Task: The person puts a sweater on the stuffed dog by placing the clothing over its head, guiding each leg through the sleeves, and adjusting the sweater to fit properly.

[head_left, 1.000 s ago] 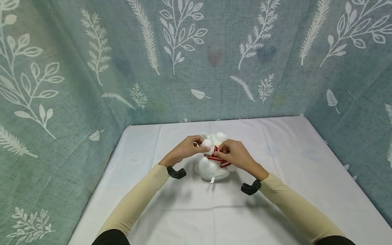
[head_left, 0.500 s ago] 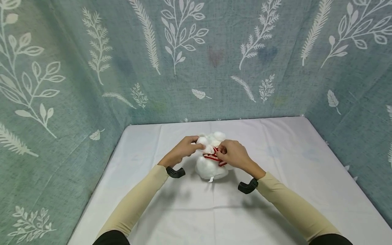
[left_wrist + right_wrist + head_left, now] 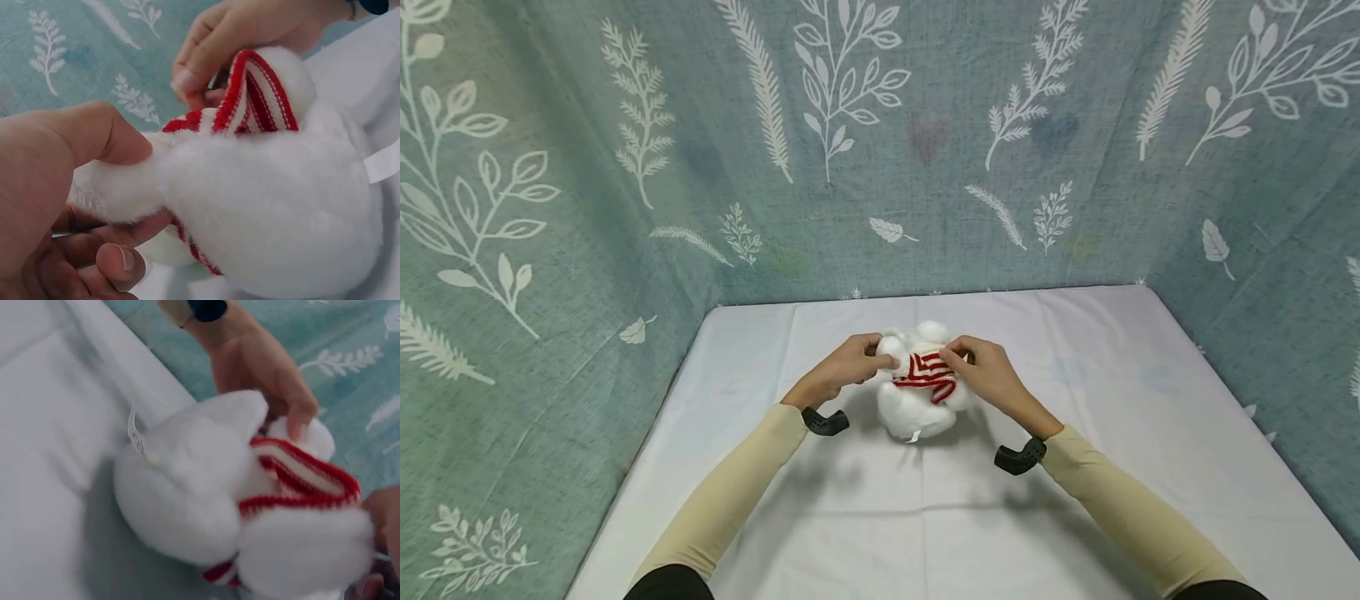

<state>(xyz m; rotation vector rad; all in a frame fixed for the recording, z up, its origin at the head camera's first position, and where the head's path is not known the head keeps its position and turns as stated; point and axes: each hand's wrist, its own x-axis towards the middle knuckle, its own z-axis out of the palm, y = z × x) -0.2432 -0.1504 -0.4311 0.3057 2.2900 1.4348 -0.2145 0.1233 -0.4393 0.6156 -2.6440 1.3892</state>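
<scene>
A white plush toy (image 3: 913,412) in a red-and-white striped knit garment (image 3: 928,375) sits at the table's middle. My left hand (image 3: 844,367) grips a short furry limb (image 3: 115,187) on its left, thumb above and fingers beneath. My right hand (image 3: 992,375) is at the garment's right edge, thumb and forefinger pinching there; the plush hides part of its grip in the right wrist view. A fold of the garment (image 3: 256,94) stands up off the body. A small white tag (image 3: 134,431) sticks out from the toy's lower end.
A white cloth (image 3: 850,525) covers the table (image 3: 1075,333), with its far edge behind the toy. Green-blue curtains (image 3: 880,250) with white leaf prints stand at the back and both sides. A black wrist camera (image 3: 825,422) is worn on each arm.
My right hand has drawn the striped knit from a bunch into a broader spread and shifted slightly up and right. The left hand keeps its hold, with the toy tipped slightly left.
</scene>
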